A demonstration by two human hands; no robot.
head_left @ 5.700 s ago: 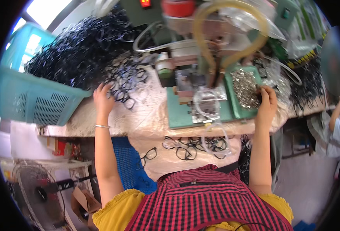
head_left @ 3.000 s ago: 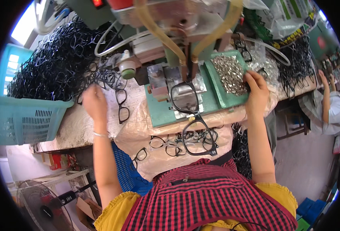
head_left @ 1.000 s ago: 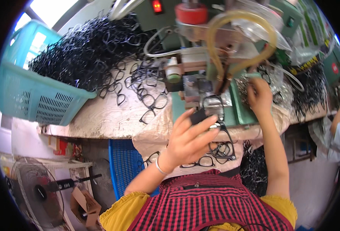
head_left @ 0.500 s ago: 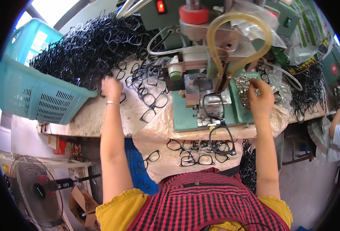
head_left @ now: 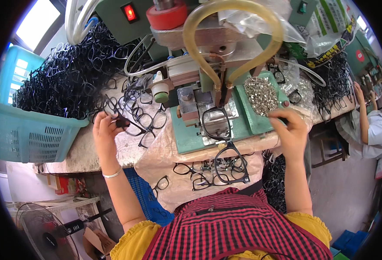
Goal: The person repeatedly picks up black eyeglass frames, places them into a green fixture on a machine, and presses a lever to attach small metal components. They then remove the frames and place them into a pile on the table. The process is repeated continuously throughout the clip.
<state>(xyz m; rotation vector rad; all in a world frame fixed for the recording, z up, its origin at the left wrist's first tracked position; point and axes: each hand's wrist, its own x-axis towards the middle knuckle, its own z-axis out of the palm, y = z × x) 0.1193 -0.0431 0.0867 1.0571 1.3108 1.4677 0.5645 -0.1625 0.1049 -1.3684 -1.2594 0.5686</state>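
Note:
My left hand [head_left: 106,135] pinches a black eyeglass frame [head_left: 131,126] beside the basket, above the left part of the bench. My right hand [head_left: 293,132] is closed at the fingertips by the near right edge of the green tray [head_left: 267,126]. Whatever sits in those fingers is too small to make out. Small shiny metal parts [head_left: 260,96] are heaped in that tray. Another black eyeglass frame [head_left: 231,159] stands in the bench machine [head_left: 191,104], one rim under the copper-coloured tips and the other hanging toward me.
A turquoise basket [head_left: 35,134] stands at the left, next to a big pile of black eyeglass frames [head_left: 65,82]. Several frames [head_left: 204,177] lie on the brown paper before me. A fan [head_left: 48,236] is at lower left. At the right a co-worker's arm [head_left: 363,113] shows.
My left hand has come back from the pile, lower and leftward, with an eyeglass frame. My right hand has drawn off the metal parts toward me. The whole view has shifted.

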